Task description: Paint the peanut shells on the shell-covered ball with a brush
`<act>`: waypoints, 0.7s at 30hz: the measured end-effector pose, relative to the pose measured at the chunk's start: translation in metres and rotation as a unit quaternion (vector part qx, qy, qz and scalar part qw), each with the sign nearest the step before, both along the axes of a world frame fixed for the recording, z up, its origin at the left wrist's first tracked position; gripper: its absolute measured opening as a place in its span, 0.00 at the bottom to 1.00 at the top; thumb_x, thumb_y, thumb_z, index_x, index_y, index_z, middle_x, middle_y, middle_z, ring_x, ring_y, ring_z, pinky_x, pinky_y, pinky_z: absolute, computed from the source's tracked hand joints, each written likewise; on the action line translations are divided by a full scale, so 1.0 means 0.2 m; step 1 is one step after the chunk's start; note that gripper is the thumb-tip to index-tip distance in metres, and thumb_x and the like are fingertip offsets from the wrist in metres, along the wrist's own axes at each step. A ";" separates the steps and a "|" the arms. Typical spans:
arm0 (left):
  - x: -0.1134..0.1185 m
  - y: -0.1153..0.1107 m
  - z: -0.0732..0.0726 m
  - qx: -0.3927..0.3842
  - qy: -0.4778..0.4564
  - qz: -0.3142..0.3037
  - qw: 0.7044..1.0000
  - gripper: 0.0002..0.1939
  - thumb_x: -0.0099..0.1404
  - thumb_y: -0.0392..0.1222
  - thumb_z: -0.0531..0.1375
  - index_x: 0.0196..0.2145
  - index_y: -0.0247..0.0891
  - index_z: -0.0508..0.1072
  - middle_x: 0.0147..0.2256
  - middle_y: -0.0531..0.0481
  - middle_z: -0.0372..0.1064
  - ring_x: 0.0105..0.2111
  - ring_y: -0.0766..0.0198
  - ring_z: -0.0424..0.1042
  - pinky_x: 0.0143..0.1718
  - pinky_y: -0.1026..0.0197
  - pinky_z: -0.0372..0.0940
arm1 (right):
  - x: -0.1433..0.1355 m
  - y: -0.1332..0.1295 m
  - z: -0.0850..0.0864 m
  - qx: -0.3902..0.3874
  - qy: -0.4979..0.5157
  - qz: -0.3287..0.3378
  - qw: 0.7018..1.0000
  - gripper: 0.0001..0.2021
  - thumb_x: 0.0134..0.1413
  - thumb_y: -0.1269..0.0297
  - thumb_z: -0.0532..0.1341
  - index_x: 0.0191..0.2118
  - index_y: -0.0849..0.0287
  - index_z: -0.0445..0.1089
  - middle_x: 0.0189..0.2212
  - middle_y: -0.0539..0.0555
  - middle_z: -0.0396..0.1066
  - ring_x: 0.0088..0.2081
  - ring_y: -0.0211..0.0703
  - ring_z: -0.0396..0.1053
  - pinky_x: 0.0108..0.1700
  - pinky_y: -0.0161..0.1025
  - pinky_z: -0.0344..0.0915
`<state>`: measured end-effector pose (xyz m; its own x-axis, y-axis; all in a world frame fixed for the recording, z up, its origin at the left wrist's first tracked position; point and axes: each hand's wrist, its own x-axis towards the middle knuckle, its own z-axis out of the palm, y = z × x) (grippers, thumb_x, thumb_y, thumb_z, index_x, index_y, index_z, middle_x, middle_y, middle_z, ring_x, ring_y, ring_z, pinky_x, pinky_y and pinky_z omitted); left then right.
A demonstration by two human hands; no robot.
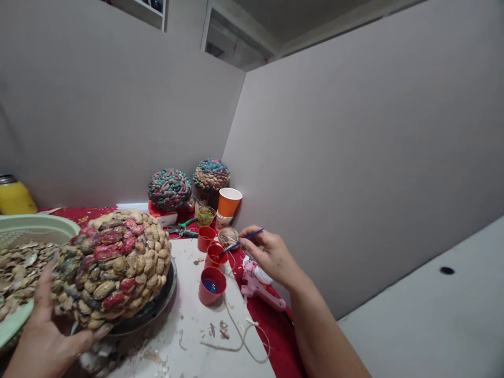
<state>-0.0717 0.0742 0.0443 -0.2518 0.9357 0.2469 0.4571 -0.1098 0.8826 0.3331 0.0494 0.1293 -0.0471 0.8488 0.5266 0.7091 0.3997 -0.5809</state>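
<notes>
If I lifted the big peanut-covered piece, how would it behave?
The peanut-covered piece might roll, being rounded. Its knobbly surface should give some grip, though the glossy red patches could be slippery. Shells may break off, since many separate ones cover it.

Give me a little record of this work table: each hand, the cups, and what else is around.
Left hand: on the side of a peanut-shell ball, partly painted red
Right hand: holding a blue brush, tip in the middle red cup
Nearest cup: red, with blue liquid inside
Far left: green basket of shells
Beside the cups: twine, pink glue gun
Back: two colourful balls, orange paper cup
</notes>
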 end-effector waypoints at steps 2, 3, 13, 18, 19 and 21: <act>-0.01 0.00 -0.01 0.015 -0.012 -0.021 1.000 0.64 0.35 0.50 0.76 0.68 0.47 0.55 0.54 0.43 0.77 0.47 0.38 0.81 0.52 0.34 0.75 | 0.01 0.03 -0.04 -0.018 -0.015 0.002 1.000 0.06 0.65 0.63 0.58 0.38 0.57 0.72 0.31 0.52 0.79 0.31 0.41 0.75 0.35 0.37 0.71; -0.01 0.00 -0.02 0.017 -0.017 -0.027 0.999 0.64 0.35 0.50 0.76 0.68 0.48 0.54 0.54 0.44 0.77 0.46 0.38 0.81 0.51 0.34 0.75 | 0.01 0.04 -0.06 -0.026 -0.022 0.004 0.999 0.06 0.64 0.64 0.58 0.39 0.57 0.72 0.32 0.52 0.79 0.32 0.41 0.75 0.36 0.37 0.70; 0.03 -0.03 0.06 -0.017 -0.033 -0.026 0.999 0.65 0.33 0.50 0.75 0.68 0.44 0.54 0.55 0.42 0.76 0.50 0.36 0.79 0.58 0.33 0.70 | -0.01 0.11 -0.20 -0.104 -0.054 0.018 0.993 0.06 0.63 0.65 0.59 0.37 0.56 0.74 0.30 0.53 0.78 0.30 0.43 0.72 0.36 0.39 0.66; 0.04 -0.03 0.06 -0.012 -0.031 -0.006 0.999 0.66 0.31 0.49 0.73 0.68 0.40 0.55 0.55 0.39 0.74 0.52 0.34 0.77 0.61 0.32 0.65 | -0.01 0.12 -0.20 -0.109 -0.010 0.021 0.994 0.07 0.63 0.63 0.59 0.37 0.57 0.73 0.28 0.50 0.75 0.29 0.41 0.70 0.36 0.38 0.66; 0.04 -0.03 0.06 -0.012 -0.036 0.001 0.999 0.66 0.31 0.49 0.73 0.68 0.40 0.54 0.55 0.39 0.75 0.51 0.33 0.77 0.61 0.31 0.65 | -0.01 0.12 -0.20 -0.107 0.001 0.018 0.994 0.07 0.63 0.63 0.59 0.38 0.57 0.73 0.28 0.50 0.75 0.29 0.41 0.70 0.36 0.38 0.66; 0.04 -0.03 0.06 -0.016 -0.036 0.001 0.999 0.67 0.31 0.48 0.73 0.69 0.40 0.54 0.54 0.39 0.76 0.50 0.34 0.78 0.60 0.31 0.66 | -0.01 0.13 -0.21 -0.104 0.022 0.011 0.994 0.07 0.61 0.62 0.60 0.37 0.57 0.74 0.29 0.50 0.75 0.29 0.41 0.69 0.35 0.38 0.65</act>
